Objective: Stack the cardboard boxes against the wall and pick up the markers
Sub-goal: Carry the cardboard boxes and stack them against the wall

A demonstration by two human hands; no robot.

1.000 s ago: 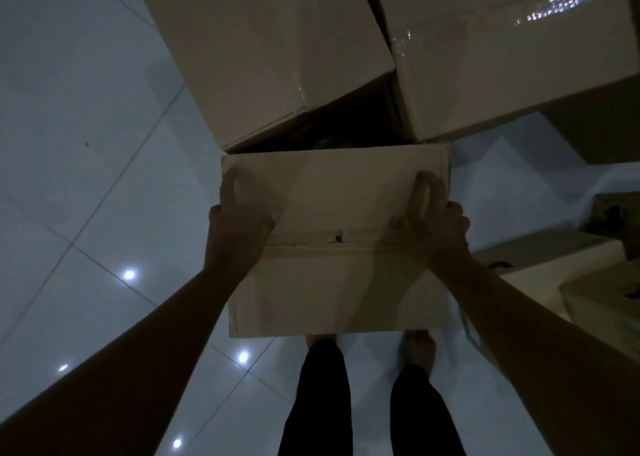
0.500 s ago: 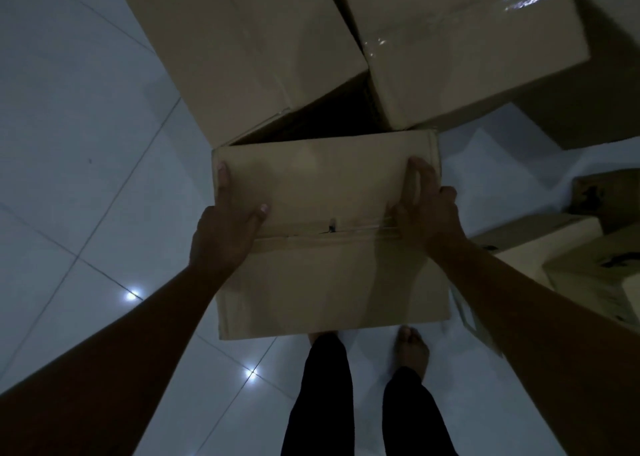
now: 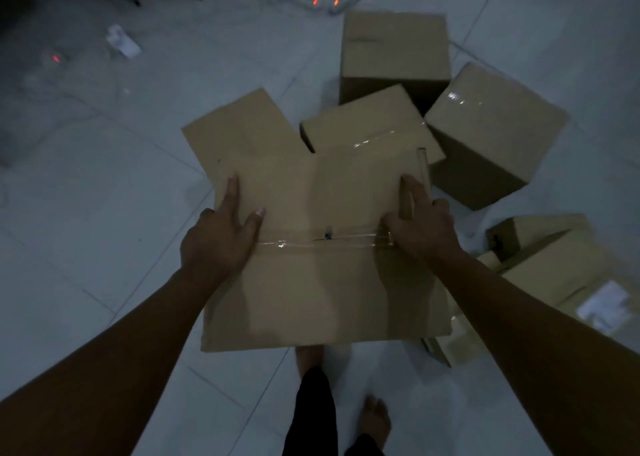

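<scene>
Two bare hands are set on one flat tan cardboard box sealed with clear tape (image 3: pixel 322 247): left hand (image 3: pixel 218 240) gripped round the left edge, thumb on top; right hand (image 3: pixel 420 230) gripped round the right edge. Box is held above pale tiled floor (image 3: pixel 86 213). Four tan closed cartons (image 3: pixel 394 46) are grouped beyond it. More cartons (image 3: pixel 554 265) lie at right.

The carried box (image 3: pixel 322 247) hides both hands' outer fingers and one foot; blurred floor clutter (image 3: pixel 123 41) is perhaps paper.
</scene>
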